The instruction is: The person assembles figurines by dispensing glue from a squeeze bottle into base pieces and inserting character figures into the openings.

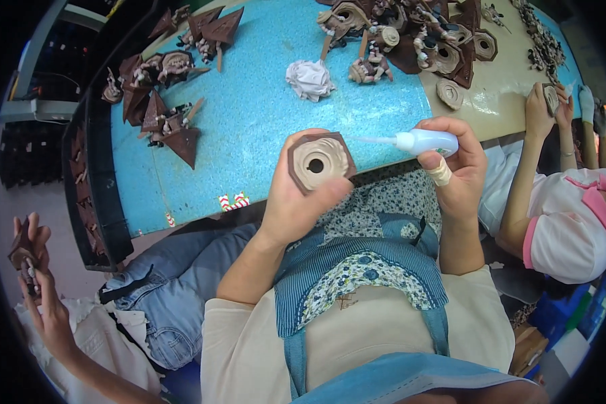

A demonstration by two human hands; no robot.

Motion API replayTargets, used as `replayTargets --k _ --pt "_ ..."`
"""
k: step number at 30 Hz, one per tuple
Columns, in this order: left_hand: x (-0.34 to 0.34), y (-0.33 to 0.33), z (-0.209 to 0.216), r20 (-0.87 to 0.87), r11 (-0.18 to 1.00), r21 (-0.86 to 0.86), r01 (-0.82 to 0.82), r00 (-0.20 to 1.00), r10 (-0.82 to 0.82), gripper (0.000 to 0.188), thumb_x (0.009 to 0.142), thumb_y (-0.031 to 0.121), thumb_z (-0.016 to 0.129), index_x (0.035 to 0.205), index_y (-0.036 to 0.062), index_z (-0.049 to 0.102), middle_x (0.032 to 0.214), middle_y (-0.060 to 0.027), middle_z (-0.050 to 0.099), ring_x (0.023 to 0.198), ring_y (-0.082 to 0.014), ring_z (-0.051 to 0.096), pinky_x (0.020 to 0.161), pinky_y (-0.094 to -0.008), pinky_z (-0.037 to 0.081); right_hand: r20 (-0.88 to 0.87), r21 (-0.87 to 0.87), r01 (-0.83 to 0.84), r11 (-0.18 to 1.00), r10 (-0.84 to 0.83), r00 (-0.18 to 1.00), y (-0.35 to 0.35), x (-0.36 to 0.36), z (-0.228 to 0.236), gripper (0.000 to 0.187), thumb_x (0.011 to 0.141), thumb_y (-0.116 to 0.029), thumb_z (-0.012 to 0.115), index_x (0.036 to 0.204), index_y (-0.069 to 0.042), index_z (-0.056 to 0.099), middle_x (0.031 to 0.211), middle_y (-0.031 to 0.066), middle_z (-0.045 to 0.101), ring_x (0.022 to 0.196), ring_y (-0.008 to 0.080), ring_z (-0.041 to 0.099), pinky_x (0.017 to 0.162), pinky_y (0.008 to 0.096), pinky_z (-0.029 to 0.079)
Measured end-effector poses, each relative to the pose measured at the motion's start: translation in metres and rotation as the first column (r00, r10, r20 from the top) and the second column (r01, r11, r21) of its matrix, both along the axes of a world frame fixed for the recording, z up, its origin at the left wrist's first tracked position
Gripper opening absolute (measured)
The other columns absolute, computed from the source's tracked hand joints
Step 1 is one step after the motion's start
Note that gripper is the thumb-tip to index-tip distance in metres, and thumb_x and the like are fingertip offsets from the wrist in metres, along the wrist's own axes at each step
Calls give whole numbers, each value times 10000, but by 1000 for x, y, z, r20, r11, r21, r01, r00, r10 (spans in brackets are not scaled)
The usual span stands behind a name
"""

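Note:
In my left hand (286, 210) is a brown, angular figurine base (331, 160) with a beige, sculpted round top and a dark hole in its middle. The thumb presses on its lower right side and the other fingers go behind it. My right hand (466, 176), with pale tape round the thumb, grips a small whitish squeeze bottle (425, 141) lying sideways. Its thin clear nozzle points left to the upper right edge of the base; whether the tip touches cannot be made out. Both hands are over the near edge of the blue-topped table (249, 148).
A crumpled white cloth or paper (310, 79) lies beyond my hands. Brown pointed pieces with small figures (172, 128) stand at left, a larger pile (417, 40) at far right, near a loose beige disc (450, 94). A black crate (118, 236) borders the table. Co-workers sit on both sides, holding pieces.

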State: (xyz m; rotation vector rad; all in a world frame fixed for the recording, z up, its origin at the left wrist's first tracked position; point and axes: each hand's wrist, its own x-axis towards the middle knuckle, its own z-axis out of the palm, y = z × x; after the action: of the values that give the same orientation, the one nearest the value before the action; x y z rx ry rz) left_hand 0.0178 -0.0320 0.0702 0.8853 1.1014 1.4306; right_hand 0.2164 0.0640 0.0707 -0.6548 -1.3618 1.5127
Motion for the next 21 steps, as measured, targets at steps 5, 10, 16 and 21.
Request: replayTargets --k 5,10,16,21 --pt "-3 -10 -2 -65 999 -25 38 997 -40 690 670 86 820 1198 15 382 1041 -65 553 969 -129 556 849 -283 463 182 171 -80 982 49 982 -8 -6 18 333 770 -65 733 1046 31 572 982 99 610 893 157 587 783 270 463" --pt "0 -14 0 -16 1000 2 4 1000 -4 673 666 63 814 1186 15 388 1041 -72 563 967 -131 569 839 -277 469 342 411 -102 906 -49 938 -18 -13 37 328 715 -40 752 992 41 597 915 141 634 826 219 616 726 296 480" --pt "0 -16 -4 -24 1000 9 5 1000 -5 673 656 50 811 1182 22 391 1029 -72 573 964 -136 577 838 -276 470 485 534 -207 820 -97 869 -22 -23 56 343 677 -9 742 985 40 599 845 164 637 737 266 623 656 320 489" --pt "2 -13 -4 -5 1000 4 22 1000 -22 678 651 58 812 1182 26 390 1032 -73 575 969 -133 571 842 -277 463 499 565 -239 790 -96 861 -21 -27 60 322 684 -3 723 975 48 595 810 161 634 686 264 616 602 319 485"
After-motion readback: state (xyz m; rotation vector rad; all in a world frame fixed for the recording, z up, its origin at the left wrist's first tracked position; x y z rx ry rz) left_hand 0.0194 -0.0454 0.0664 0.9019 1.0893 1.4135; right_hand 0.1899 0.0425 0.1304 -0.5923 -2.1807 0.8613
